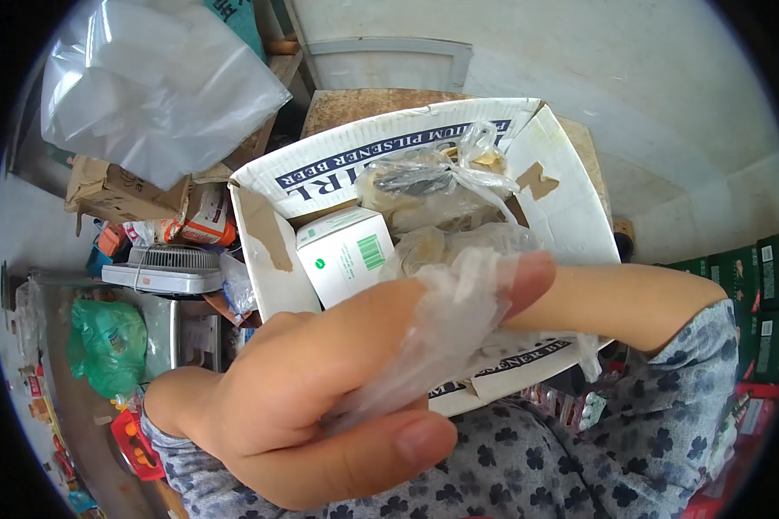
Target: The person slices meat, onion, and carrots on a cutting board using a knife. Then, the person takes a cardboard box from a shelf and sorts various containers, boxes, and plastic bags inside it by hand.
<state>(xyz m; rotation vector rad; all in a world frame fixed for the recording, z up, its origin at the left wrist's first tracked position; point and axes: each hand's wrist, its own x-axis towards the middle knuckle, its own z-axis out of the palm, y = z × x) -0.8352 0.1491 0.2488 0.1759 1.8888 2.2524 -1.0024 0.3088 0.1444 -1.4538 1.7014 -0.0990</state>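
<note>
My left hand [320,389] fills the foreground, closed on a thin, crumpled clear plastic bag [459,324] that bunches across its fingers. From the right comes my right forearm [614,298]; the hand at its end is hidden behind the plastic and my left hand, so its grip does not show. Below both is a white cardboard box [580,182] with "PILSENER BEER" lettering. Inside it stands a small white carton [342,255] with a green barcode. Beside that carton lies a knotted clear plastic bag [433,186] with brownish contents I cannot make out.
A large clear plastic sheet or bag [156,95] covers the upper left, above a brown carton [121,190]. Farther down are a white fan [164,268] and a green plastic bag [108,346]. Dark green boxes [744,277] are stacked at the right edge.
</note>
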